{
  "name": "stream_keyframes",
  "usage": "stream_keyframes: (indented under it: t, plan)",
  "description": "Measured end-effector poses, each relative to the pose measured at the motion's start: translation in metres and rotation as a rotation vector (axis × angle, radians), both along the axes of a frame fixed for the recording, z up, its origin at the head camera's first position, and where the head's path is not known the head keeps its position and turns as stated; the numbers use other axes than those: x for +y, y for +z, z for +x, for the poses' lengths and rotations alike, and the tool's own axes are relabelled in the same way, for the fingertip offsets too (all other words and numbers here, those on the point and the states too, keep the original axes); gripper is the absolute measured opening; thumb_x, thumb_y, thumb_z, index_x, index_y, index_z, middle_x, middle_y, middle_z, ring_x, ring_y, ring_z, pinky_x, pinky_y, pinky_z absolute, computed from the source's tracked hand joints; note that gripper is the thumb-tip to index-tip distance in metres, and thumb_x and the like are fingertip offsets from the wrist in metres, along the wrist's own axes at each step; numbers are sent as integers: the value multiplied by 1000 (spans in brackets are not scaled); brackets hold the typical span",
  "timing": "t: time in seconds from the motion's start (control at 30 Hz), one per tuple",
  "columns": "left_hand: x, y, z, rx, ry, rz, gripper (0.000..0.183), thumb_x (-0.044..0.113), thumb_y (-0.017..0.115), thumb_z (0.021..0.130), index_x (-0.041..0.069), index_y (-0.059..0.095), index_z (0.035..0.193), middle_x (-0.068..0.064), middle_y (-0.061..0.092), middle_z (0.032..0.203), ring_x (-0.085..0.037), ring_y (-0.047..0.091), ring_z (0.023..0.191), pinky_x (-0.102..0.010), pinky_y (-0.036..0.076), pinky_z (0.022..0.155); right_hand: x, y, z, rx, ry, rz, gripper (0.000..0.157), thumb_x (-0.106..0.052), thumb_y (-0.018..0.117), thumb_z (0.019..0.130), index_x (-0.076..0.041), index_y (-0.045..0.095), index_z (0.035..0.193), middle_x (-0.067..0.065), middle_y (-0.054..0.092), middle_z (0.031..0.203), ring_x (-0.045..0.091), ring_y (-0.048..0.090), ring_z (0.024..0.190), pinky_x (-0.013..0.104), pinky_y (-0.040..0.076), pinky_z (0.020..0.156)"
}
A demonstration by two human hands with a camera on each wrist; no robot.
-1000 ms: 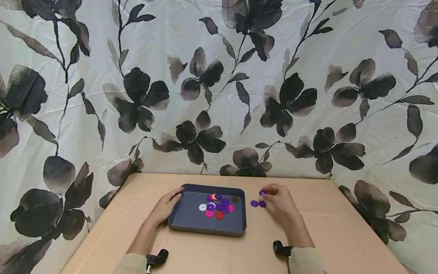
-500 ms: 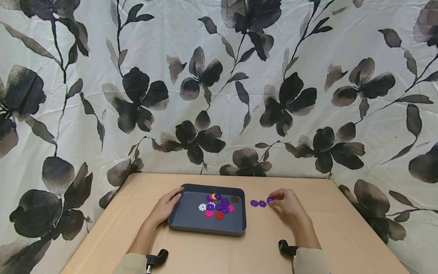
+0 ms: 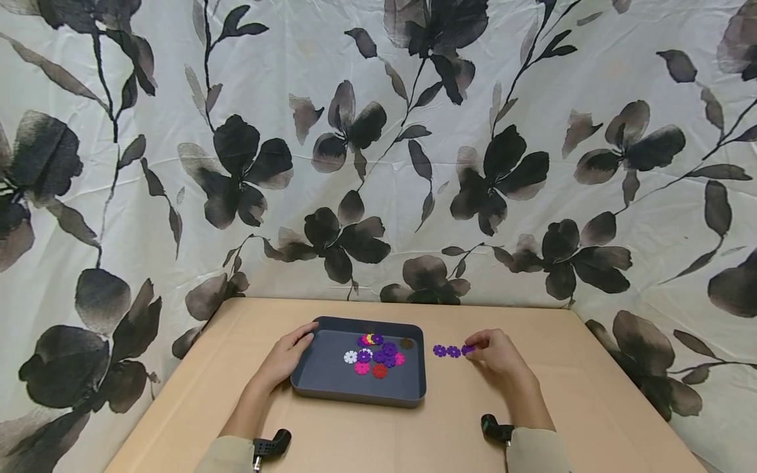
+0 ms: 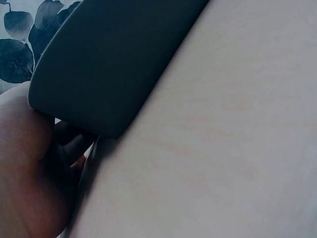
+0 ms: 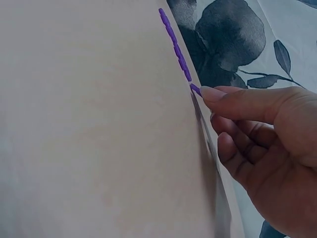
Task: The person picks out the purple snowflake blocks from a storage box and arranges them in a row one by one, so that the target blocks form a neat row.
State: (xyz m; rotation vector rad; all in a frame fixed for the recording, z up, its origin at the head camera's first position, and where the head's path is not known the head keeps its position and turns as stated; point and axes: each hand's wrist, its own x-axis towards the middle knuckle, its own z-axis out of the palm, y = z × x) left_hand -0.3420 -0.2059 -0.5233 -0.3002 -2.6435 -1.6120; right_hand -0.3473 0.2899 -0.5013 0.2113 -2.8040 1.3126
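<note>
My left hand point(image 3: 288, 355) grips the left side of a dark grey tray point(image 3: 319, 378), the thumb at its rim and the other fingers curled beside and below the wall in the left wrist view. My right hand point(image 3: 498, 353) pinches a purple flower-shaped disc point(image 3: 468, 349) between thumb and finger, slightly tilted in the right wrist view. That disc sits at the right end of a short row, right beside two other purple discs point(image 3: 453, 351) lying flat on the table. The thumb and fingertip hide part of the held disc.
Inside the tray lie several flower-shaped discs: purple point(image 3: 388, 350), white point(image 3: 350, 357), pink point(image 3: 361, 369), red point(image 3: 379, 372) and brown point(image 3: 406, 343). The tan tabletop point(image 3: 532, 328) ends at a floral cloth point(image 3: 414, 197) behind.
My right hand has moved right and toward me with the purple disc, bringing it down to the right end of the row. The left hand and the tray have stayed put.
</note>
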Motion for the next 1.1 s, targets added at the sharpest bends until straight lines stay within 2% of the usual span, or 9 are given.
stream_keyframes:
  t: [0.27,0.53,0.67,0.83,1.0,1.1]
  plan:
    - [1,-1,0,5,2,4,44,28,47,113,17,51,155,-12,45,163,-35,34,156,-56,27,128,1,0,1,-18,-15,26,20,1,81,86,1,78,106,11,73,99,21,59,87,26,48,68]
    - [1,-1,0,6,3,10,44,27,46,113,15,51,155,-13,44,164,-35,34,156,-56,27,128,-7,10,0,-9,-22,53,23,-2,78,90,0,76,113,11,72,99,20,58,85,27,47,70]
    - [1,-2,0,7,4,7,44,28,47,113,16,51,155,-12,44,164,-35,34,156,-56,27,128,-14,17,-2,29,-5,53,26,-3,76,93,1,74,119,13,71,103,20,58,84,27,48,68]
    - [2,-2,0,6,3,5,44,29,46,113,17,51,155,-12,44,164,-34,34,156,-56,26,128,-24,21,-5,135,47,25,28,-4,78,91,1,74,119,20,73,111,20,61,88,21,51,65]
    - [1,-1,0,4,1,10,44,28,46,113,16,51,155,-12,44,164,-35,33,156,-56,26,128,-45,25,-7,213,89,-64,24,-7,77,93,-5,76,117,20,73,117,20,65,93,21,56,77]
    - [1,-2,-1,3,1,12,44,28,46,113,17,51,155,-12,43,164,-35,33,156,-56,25,128,-60,26,-7,225,133,-111,23,-7,77,94,-5,76,116,19,74,116,19,66,94,22,57,82]
